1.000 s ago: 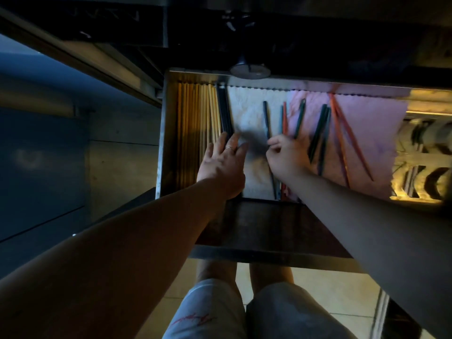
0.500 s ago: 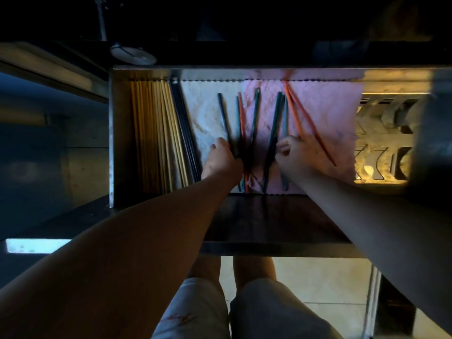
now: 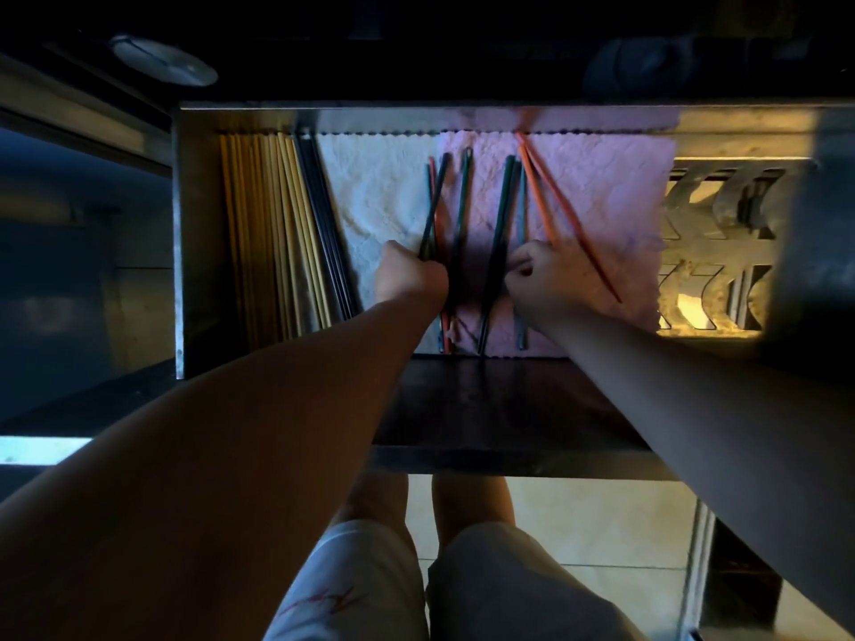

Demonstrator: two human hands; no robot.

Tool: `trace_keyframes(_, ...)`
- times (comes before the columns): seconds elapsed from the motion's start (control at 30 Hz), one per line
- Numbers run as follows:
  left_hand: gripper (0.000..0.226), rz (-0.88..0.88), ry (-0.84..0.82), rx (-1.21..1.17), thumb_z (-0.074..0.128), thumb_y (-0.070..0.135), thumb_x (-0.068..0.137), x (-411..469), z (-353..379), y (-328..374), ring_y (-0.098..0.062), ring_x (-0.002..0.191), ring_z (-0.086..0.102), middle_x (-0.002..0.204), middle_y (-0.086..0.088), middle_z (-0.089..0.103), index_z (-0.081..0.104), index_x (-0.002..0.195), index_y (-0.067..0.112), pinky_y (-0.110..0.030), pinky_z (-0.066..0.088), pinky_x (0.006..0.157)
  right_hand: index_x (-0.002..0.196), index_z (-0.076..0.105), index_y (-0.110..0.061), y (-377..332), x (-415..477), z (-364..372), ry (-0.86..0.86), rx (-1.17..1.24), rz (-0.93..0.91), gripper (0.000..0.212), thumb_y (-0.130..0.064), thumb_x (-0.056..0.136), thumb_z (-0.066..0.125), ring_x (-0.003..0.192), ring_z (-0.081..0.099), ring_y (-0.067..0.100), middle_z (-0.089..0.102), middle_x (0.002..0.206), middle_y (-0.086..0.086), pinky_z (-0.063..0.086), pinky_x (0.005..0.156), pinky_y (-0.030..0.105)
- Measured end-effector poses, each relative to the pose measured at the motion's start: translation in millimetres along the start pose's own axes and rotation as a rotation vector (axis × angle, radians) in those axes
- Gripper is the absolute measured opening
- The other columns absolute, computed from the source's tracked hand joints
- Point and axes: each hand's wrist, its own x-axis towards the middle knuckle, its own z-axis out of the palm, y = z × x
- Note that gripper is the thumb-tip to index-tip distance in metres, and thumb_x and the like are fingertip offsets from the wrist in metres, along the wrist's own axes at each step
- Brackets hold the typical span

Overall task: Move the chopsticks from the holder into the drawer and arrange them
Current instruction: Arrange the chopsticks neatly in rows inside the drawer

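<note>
The left hand (image 3: pixel 409 277) is closed in a fist around a dark chopstick (image 3: pixel 435 203), which rises tilted from the fist toward the back of the drawer (image 3: pixel 178 242). The right hand (image 3: pixel 543 279) lies just beside, with its fingers curled and pinched on the near end of an orange chopstick (image 3: pixel 536 192); a second orange chopstick (image 3: pixel 580 238) crosses over the back of this hand. Between the two hands lie more loose dark chopsticks (image 3: pixel 497 233), not parallel, on a pink cloth (image 3: pixel 615 187). A white cloth (image 3: pixel 370 187) lies left of it. At the left side of the drawer, yellow chopsticks (image 3: pixel 263 233) and black chopsticks (image 3: pixel 324 224) lie in neat rows. Below the drawer are a tiled floor (image 3: pixel 601 525) and the person's knees in light shorts (image 3: pixel 370 585). The room is dim.
</note>
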Motion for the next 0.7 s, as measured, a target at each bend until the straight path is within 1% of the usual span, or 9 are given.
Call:
trace_keyframes(0.07,0.025,-0.014,-0.02,-0.061,0.054,0.015,0.08,-3,5,2,-0.027,0.08,0.052,0.08,-0.002,0.051,0.049,0.103,0.008,-0.03,0.039,0.067,0.105,0.069,-0.01,2,2,1,0.013,0.015,-0.003,0.025,-0.009,0.085,0.055,0.082,0.044,0.007,0.055,0.087,-0.004,0.024,0.064,0.009)
trace_keyframes(0.17,0.033,-0.02,-0.047,-0.047,0.06,0.023,0.08,-3,10,3,-0.031,0.091,0.061,0.097,-0.01,0.064,0.057,0.109,0.008,-0.033,0.048,0.073,0.101,0.07,-0.012,6,4,3,0.025,0.009,-0.003,0.023,-0.009,0.083,0.056,0.081,0.046,0.008,0.057,0.085,-0.003,0.026,0.06,0.012)
trace_keyframes(0.27,0.033,-0.028,-0.056,-0.035,0.065,0.024,0.081,2,11,1,-0.033,0.095,0.064,0.102,-0.013,0.067,0.062,0.109,0.007,-0.039,0.055,0.082,0.097,0.069,-0.011,10,5,6,0.021,0.041,0.009,0.021,-0.008,0.082,0.054,0.078,0.047,0.01,0.056,0.083,-0.002,0.03,0.055,0.005)
trace_keyframes(0.3,0.032,-0.023,-0.058,-0.038,0.066,0.024,0.081,3,11,0,-0.033,0.095,0.065,0.101,-0.014,0.068,0.063,0.108,0.007,-0.039,0.056,0.082,0.096,0.068,-0.011,11,5,6,0.025,0.042,0.011,0.021,-0.008,0.082,0.053,0.077,0.047,0.011,0.056,0.083,-0.002,0.03,0.055,0.005)
trace_keyframes(0.37,0.028,-0.001,-0.061,-0.037,0.066,0.023,0.081,4,9,-1,-0.033,0.091,0.065,0.097,-0.014,0.069,0.065,0.103,0.006,-0.035,0.055,0.075,0.095,0.068,-0.012,13,5,7,0.033,0.04,0.013,0.02,-0.009,0.082,0.053,0.078,0.047,0.011,0.056,0.084,-0.002,0.03,0.054,0.004)
trace_keyframes(0.47,0.025,0.016,-0.055,-0.019,0.062,0.022,0.082,3,4,-2,-0.031,0.086,0.065,0.089,-0.011,0.066,0.066,0.099,0.005,-0.028,0.045,0.061,0.095,0.069,-0.011,12,5,7,0.042,0.046,0.016,0.021,-0.009,0.083,0.053,0.078,0.046,0.011,0.058,0.086,0.0,0.03,0.055,0.004)
trace_keyframes(0.53,0.029,0.01,-0.034,-0.031,0.056,0.025,0.085,2,1,0,-0.033,0.088,0.065,0.092,-0.012,0.067,0.066,0.103,0.005,-0.028,0.045,0.063,0.096,0.069,-0.011,10,5,8,0.058,0.042,0.017,0.021,-0.009,0.083,0.053,0.079,0.047,0.012,0.061,0.089,0.001,0.03,0.056,0.006)
trace_keyframes(0.6,0.033,0.016,-0.002,-0.037,0.05,0.029,0.089,1,0,1,-0.034,0.095,0.064,0.101,-0.014,0.068,0.064,0.107,0.005,-0.03,0.045,0.069,0.099,0.069,-0.011,8,6,9,0.073,0.03,0.003,0.023,-0.009,0.083,0.053,0.085,0.053,0.015,0.067,0.097,0.005,0.026,0.061,0.011)
trace_keyframes(0.7,0.029,0.072,0.035,-0.014,0.046,0.025,0.092,-3,0,2,-0.034,0.102,0.061,0.11,-0.015,0.065,0.059,0.111,0.007,-0.029,0.039,0.073,0.103,0.068,-0.011,4,8,11,0.092,0.033,-0.019,0.024,-0.009,0.083,0.055,0.098,0.06,0.021,0.07,0.104,0.007,0.025,0.065,0.01)
